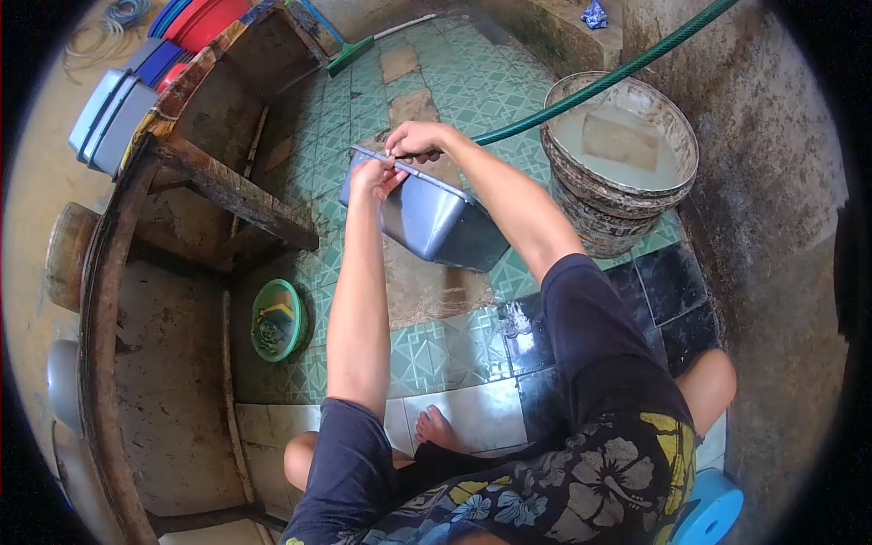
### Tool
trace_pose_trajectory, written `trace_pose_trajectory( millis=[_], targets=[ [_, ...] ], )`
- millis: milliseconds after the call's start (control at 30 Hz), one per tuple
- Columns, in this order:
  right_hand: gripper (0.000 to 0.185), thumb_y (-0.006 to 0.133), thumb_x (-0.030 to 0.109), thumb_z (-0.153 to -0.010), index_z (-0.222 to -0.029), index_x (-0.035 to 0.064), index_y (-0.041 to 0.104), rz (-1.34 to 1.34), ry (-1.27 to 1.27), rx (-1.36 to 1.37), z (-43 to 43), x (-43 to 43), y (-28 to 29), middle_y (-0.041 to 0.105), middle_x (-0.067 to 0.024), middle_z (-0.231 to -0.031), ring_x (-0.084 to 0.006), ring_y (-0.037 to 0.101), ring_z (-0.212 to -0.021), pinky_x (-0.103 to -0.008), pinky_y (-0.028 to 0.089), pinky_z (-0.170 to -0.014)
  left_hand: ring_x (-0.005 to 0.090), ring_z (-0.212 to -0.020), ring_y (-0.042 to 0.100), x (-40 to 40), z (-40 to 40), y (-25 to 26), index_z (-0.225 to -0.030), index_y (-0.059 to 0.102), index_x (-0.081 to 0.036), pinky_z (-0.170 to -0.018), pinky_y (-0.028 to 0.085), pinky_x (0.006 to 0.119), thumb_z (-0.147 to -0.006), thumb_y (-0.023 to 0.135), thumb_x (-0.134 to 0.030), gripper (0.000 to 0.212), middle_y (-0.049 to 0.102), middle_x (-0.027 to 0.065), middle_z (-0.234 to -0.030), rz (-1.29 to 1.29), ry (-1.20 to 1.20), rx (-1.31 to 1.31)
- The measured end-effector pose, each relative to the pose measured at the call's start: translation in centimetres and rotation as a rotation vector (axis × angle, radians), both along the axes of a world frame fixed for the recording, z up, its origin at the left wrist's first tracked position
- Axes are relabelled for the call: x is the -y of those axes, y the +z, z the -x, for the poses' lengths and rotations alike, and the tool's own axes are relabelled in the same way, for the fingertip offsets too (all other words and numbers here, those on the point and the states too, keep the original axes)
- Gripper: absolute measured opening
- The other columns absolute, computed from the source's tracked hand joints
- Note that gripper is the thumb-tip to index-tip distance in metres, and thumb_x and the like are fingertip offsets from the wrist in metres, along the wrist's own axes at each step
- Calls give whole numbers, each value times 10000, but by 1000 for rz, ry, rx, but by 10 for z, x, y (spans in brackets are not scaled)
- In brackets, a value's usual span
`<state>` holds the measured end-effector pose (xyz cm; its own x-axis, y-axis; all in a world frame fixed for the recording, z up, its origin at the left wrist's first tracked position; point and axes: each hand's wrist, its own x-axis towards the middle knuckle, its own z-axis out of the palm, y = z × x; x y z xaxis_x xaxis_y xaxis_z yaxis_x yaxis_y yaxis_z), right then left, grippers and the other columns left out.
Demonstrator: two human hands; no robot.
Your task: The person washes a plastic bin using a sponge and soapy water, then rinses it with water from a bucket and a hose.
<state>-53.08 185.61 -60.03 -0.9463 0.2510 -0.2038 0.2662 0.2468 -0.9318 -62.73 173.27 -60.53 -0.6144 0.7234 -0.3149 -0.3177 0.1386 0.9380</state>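
A grey-blue plastic tub (426, 211) rests tilted on the floor before me, its outer side towards me. My right hand (417, 142) is at the tub's upper rim, closed around the end of a green hose (593, 97). My right forearm hides part of that hose. A thin dark piece shows between the two hands. My left hand (377, 178) is at the same rim, its fingertips meeting those of the right. Whether it grips the rim or the dark piece is hidden by its own fingers.
To the right stands a stained bucket (613, 184) of cloudy water. A green basin (278, 320) holding a sponge sits at left, beside a wooden table frame (231, 194). Stacked tubs (119, 116) are on the table. A green floor squeegee (351, 56) lies farther off. Tiles look wet.
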Motion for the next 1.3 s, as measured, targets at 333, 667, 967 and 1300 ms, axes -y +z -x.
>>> trace_pose_trajectory(
  millis=[333,667,967,1300],
  targets=[
    [151,519,166,-815,-929,171,617,-56,79,-33,1,18,11,520,27,-608,-87,426,-457,-248,284,-358,228,-774,573,35,27,-2,-903,471,71,-778,549,377,-832,480,40,79,532,149,-869,46,-86,69],
    [163,538,189,-863,-997,180,629,-50,190,194,12,41,5,520,32,-640,-58,378,-425,-221,258,-361,231,-790,584,55,31,-3,-920,491,84,-733,550,332,-822,489,12,122,530,159,-887,78,-68,92],
    [153,560,197,-850,-995,201,610,37,313,286,-7,49,-4,561,22,-691,-61,418,-458,-226,259,-384,123,-468,445,56,33,3,-727,456,-34,-444,453,272,-743,566,-18,112,434,26,-576,144,68,-91],
    [97,531,169,-854,-922,172,600,40,364,192,-8,67,22,520,31,-622,-55,384,-415,-220,258,-360,152,-453,492,51,71,-26,-685,505,-47,-430,377,307,-647,650,-59,150,525,40,-569,271,200,-579]
  ],
)
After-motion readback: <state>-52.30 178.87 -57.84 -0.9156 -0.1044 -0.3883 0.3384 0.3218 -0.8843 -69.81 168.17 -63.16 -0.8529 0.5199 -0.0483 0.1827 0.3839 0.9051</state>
